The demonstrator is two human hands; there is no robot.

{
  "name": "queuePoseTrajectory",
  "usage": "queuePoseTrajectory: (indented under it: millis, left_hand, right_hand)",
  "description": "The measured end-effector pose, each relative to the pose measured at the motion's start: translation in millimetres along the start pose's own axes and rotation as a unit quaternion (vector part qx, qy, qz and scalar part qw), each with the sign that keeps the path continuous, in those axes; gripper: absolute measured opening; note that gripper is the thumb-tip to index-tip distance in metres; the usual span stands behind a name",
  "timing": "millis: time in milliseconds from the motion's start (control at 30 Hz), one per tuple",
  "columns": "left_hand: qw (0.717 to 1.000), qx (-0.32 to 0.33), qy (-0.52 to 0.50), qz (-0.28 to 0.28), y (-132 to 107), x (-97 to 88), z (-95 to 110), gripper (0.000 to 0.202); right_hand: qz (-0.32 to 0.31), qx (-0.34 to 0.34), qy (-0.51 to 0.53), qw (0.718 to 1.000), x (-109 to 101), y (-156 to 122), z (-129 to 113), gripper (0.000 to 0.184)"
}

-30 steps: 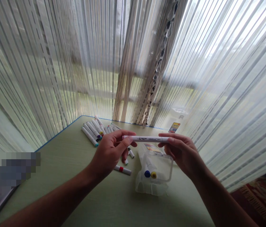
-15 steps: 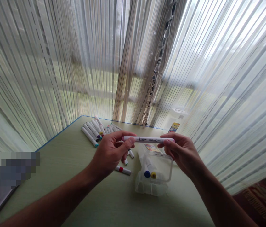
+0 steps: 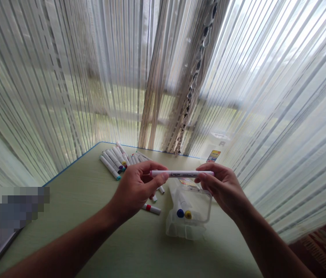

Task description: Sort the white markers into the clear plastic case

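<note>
A white marker (image 3: 181, 173) is held level in the air above the green table (image 3: 78, 200), one end pinched in each hand. My left hand (image 3: 135, 189) grips its left end between thumb and fingers. My right hand (image 3: 222, 187) pinches the right end. Just below the marker lies a clear plastic case (image 3: 190, 222) on its side, with two markers inside showing a blue cap and a yellow cap. A row of several white markers (image 3: 116, 158) lies at the table's far edge.
A loose marker with a red band (image 3: 151, 209) and other short markers (image 3: 161, 189) lie under my left hand. Sheer striped curtains (image 3: 64, 77) hang close behind the table. A yellow label (image 3: 213, 156) shows by the far right corner.
The marker has dropped slightly and rolled between my fingers, so a pink end now shows at the left. Both hands have stayed in nearly the same place.
</note>
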State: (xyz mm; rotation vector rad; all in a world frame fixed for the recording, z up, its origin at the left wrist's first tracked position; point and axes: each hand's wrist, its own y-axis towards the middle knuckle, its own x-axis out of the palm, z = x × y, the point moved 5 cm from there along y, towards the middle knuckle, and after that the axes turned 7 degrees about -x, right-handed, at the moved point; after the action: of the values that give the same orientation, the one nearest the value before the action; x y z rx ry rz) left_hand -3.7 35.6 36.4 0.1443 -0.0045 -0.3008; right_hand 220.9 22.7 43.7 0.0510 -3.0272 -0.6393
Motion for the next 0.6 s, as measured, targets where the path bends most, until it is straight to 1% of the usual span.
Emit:
queuePoseTrajectory:
  millis: [133, 300, 433, 600]
  left_hand:
    - [1.0, 0.001, -0.012, 0.002, 0.7, 0.5, 1.8, 0.026]
    - [0.999, 0.012, -0.04, 0.008, 1.4, 0.3, 4.1, 0.028]
    - [0.998, 0.015, -0.066, 0.014, 0.9, 0.1, 4.6, 0.031]
    - [0.995, 0.021, -0.095, 0.007, 0.6, -0.4, 3.8, 0.03]
  right_hand:
    - [0.001, 0.003, 0.016, 1.0, 0.9, -0.2, -1.1, 0.017]
    - [0.014, 0.0, 0.048, 0.999, 1.5, 1.1, -2.5, 0.015]
    - [0.014, 0.001, 0.076, 0.997, 1.9, 2.8, -3.5, 0.016]
    - [0.015, 0.008, 0.097, 0.995, 1.3, 3.5, -4.2, 0.019]
